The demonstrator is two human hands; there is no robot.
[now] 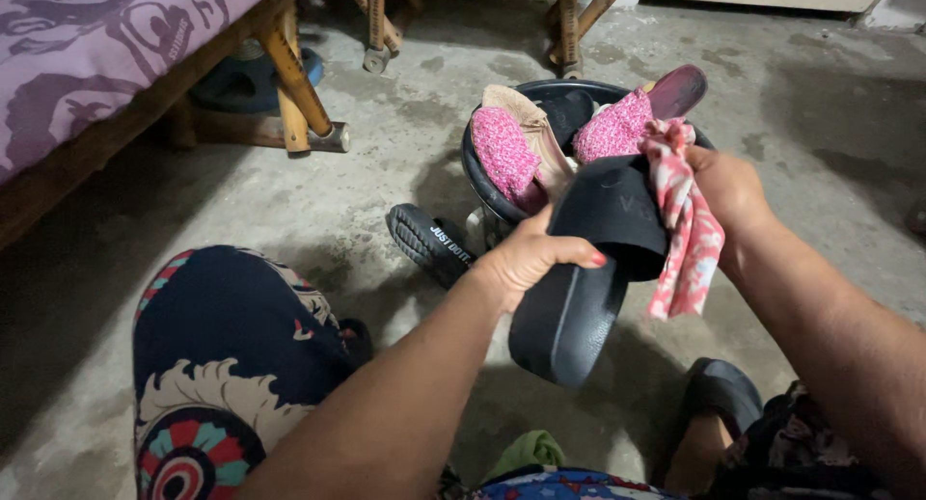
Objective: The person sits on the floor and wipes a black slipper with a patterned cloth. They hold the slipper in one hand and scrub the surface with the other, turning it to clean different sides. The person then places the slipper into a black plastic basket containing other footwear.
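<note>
- Bare concrete floor, wooden bed frame at left.
- Left hand closed around black slide sandal.
- Right hand gripping pink patterned cloth against sandal.

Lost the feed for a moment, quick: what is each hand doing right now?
Left hand: closed on the black slide sandal, gripping its strap end.
Right hand: closed on a pink patterned cloth, pressed against the sandal.

Matt black rubber slide sandal, printed pink cloth rag, glossy black plastic basin, rough concrete floor
</note>
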